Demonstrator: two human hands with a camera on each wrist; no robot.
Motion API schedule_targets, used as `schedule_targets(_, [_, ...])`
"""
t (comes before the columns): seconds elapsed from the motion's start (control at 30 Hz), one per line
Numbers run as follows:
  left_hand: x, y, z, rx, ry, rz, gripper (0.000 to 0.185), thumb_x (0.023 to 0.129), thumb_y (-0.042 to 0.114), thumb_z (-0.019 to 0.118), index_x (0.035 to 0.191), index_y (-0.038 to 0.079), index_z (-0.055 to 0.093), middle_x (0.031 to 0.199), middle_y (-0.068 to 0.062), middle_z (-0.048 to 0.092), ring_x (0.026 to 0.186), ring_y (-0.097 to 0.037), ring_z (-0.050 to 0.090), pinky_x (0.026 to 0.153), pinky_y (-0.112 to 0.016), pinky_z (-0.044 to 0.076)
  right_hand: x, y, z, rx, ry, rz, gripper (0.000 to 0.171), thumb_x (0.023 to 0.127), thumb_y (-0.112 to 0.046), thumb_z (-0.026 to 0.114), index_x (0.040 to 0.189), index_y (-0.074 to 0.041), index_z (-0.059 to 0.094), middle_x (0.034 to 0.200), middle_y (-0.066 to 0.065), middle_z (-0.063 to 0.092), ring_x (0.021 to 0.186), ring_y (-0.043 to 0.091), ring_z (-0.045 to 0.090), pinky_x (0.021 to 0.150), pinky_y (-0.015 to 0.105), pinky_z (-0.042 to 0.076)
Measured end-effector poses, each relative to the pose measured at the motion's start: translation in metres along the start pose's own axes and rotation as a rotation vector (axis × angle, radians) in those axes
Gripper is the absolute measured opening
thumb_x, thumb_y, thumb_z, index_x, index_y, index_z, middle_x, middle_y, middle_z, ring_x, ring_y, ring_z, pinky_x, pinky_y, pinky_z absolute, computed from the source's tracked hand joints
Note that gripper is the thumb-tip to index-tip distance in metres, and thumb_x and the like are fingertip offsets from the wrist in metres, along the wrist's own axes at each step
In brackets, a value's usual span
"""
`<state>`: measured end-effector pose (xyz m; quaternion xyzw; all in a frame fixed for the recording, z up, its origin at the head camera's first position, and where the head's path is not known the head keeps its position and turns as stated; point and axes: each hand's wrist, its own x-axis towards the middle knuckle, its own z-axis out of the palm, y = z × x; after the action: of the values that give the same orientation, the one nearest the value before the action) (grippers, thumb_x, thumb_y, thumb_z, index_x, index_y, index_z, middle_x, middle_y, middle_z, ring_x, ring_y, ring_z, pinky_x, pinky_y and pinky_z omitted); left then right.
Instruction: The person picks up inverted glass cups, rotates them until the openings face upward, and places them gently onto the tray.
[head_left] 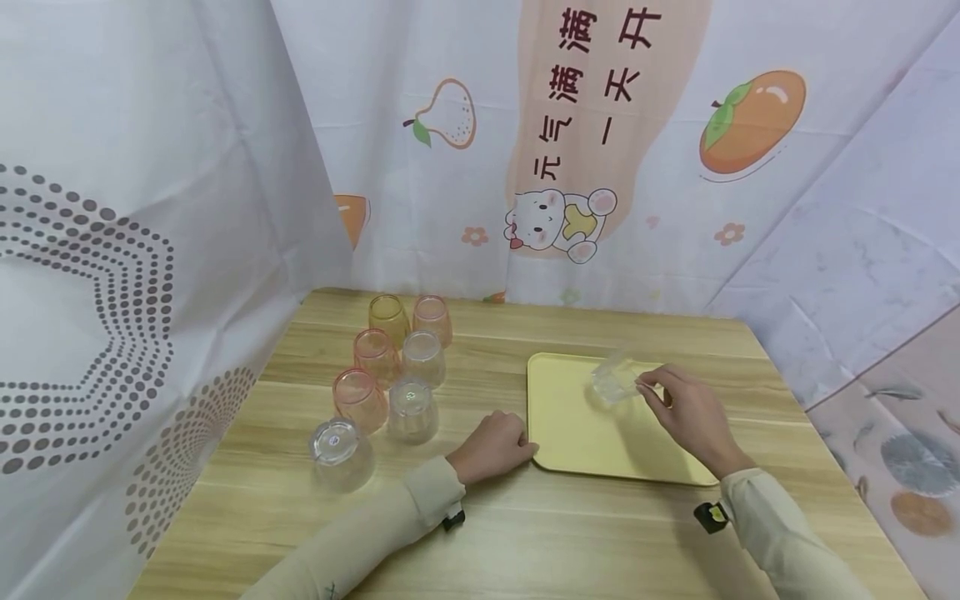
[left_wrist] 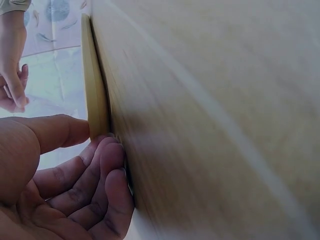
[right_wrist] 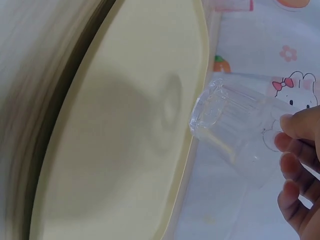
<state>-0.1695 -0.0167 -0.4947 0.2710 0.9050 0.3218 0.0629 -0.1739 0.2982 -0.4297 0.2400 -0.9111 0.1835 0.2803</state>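
In the head view, my right hand pinches a clear drinking glass by its rim above the yellow tray. The right wrist view shows this glass with its thick base towards the tray and a faint shadow below it. Thumb and fingertips of the right hand hold the thin wall. My left hand is at the tray's near left corner. Up close, its thumb lies against the tray edge while the curled fingers of the left hand grip from the other side, touching the table.
Several upside-down glasses stand left of the tray: an amber glass, pink glasses such as this pink glass, and clear ones such as this clear glass. A printed curtain hangs behind the wooden table.
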Motion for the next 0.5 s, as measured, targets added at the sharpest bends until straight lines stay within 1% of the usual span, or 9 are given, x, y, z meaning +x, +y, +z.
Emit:
schedule_targets(0.17, [-0.001,-0.001,0.000,-0.005,-0.002,-0.001,0.058,0.091,0.015,0.070,0.047,0.020,0.031,0.045,0.014,0.017,0.041,0.001,0.015,0.040,-0.016,0.018,-0.001,0.012,-0.002,-0.063,0.016,-0.045,0.018,0.080,-0.003,0.085,0.094,-0.008,0.075,0.082,-0.002,0.067,0.055,0.004,0.047,0.046,0.028,0.039])
schedule_targets(0.37, [0.000,-0.002,-0.001,-0.020,-0.007,0.010,0.058,0.091,0.013,0.069,0.048,0.020,0.031,0.044,0.014,0.018,0.040,0.001,0.015,0.039,-0.015,0.017,-0.001,0.027,-0.006,-0.117,0.028,-0.032,0.016,0.080,-0.005,0.084,0.094,-0.007,0.075,0.085,0.002,0.070,0.055,0.010,0.052,0.043,0.029,0.039])
schedule_targets(0.5, [-0.001,-0.002,0.001,-0.023,-0.011,0.005,0.058,0.092,0.014,0.069,0.048,0.020,0.031,0.044,0.014,0.019,0.040,0.001,0.015,0.039,-0.015,0.017,-0.001,0.037,-0.009,-0.138,0.026,-0.047,0.017,0.079,-0.002,0.084,0.093,-0.004,0.074,0.087,0.006,0.071,0.055,0.014,0.056,0.044,0.032,0.042])
